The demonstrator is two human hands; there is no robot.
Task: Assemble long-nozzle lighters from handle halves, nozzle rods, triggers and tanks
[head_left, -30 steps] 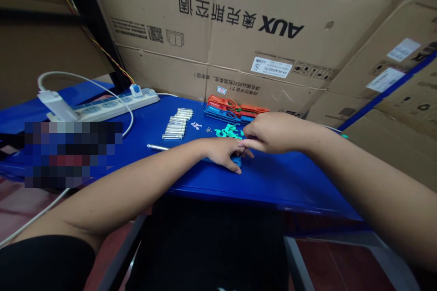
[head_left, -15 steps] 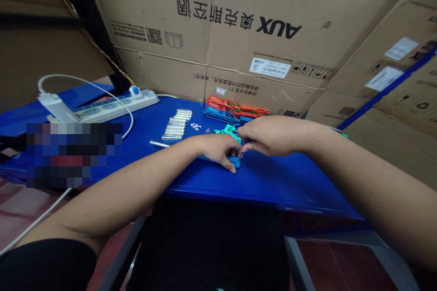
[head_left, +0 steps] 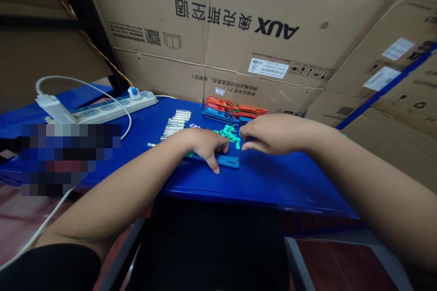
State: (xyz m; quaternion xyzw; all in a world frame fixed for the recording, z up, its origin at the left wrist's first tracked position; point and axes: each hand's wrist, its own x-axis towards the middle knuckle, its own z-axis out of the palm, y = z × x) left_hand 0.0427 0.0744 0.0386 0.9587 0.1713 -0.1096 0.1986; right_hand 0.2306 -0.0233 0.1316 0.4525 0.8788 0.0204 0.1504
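My left hand (head_left: 207, 146) lies over a long flat blue plastic piece (head_left: 229, 161) near the table's front edge. Its thumb crosses the near side and its fingers curl at the far side, holding the piece against the table. Just off the right end of that piece, my right hand (head_left: 268, 134) has thumb and forefinger brought together; a thin line shows at the tips, too fine to name. A heap of small green plastic pieces (head_left: 229, 132) lies behind, between both hands. Small pale pink bits (head_left: 194, 126) are partly hidden behind my left hand.
Orange plastic pieces (head_left: 218, 101) and similar blue ones (head_left: 216, 113) are stacked at the back against a large cardboard box (head_left: 225, 45). Several silvery cylinders (head_left: 175, 126) lie in a row left of centre. A power strip (head_left: 109, 109) with a white cable stands farther left.
My left hand has slid left along the blue piece, uncovering its right end. My right hand's fingertips have come apart from the left hand's and stay near the piece's end.
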